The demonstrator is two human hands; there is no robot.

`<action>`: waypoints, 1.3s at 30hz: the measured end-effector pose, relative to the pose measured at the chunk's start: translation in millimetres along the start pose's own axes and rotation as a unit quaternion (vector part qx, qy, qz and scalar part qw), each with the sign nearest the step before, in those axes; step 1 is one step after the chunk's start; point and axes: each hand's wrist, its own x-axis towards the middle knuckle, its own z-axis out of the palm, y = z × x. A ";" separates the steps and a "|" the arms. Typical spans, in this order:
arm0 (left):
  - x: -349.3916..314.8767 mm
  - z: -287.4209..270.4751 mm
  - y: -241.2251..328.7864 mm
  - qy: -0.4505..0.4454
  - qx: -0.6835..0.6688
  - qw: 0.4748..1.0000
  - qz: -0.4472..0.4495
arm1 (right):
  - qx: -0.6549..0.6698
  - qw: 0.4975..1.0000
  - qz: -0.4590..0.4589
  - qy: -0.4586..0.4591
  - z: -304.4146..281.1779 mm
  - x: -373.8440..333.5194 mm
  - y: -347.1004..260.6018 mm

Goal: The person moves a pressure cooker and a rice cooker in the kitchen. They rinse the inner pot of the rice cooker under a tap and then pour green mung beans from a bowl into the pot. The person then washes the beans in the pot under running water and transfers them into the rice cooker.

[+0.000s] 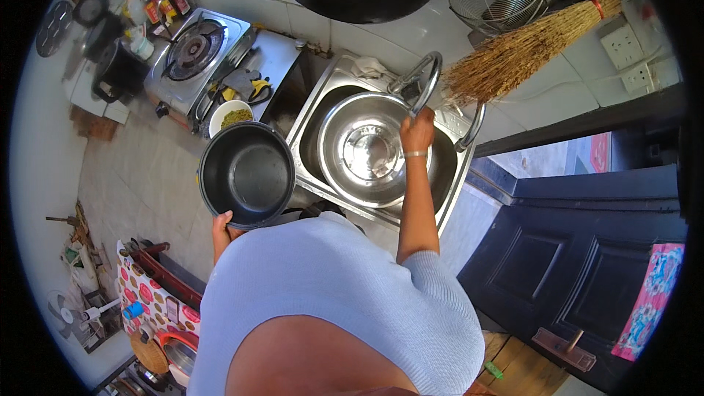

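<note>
The left hand (222, 229) grips the black pot (249, 173) at its seven o'clock — the right hand (417, 130) touches the faucet (433, 77), basin's (336, 148) two o'clock, finger closure unclear.

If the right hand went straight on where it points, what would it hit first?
Most likely the curved metal faucet; the right hand is at its near end, perhaps touching it, though depth is unclear.

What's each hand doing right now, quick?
Left hand: closed on the edge of the black pot, holding it.
Right hand: at the faucet; open or closed, I can't tell.
</note>
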 end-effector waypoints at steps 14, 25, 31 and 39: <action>-61.2 81.3 6.3 0.046 0.048 0.996 0.062 | -0.024 0.872 -0.094 -0.479 -5.1 -186.9 -19.7; -49.1 97.9 7.1 -0.033 -0.060 0.998 0.010 | 0.069 0.892 -0.111 -0.433 -42.8 -131.3 16.8; -28.2 72.0 -1.6 -0.097 -0.074 0.993 0.005 | 0.068 0.984 -0.124 -0.107 19.5 23.9 15.4; -44.6 21.6 -8.9 -0.032 -0.117 0.993 -0.006 | -0.071 0.980 -0.142 -0.122 90.1 84.1 46.5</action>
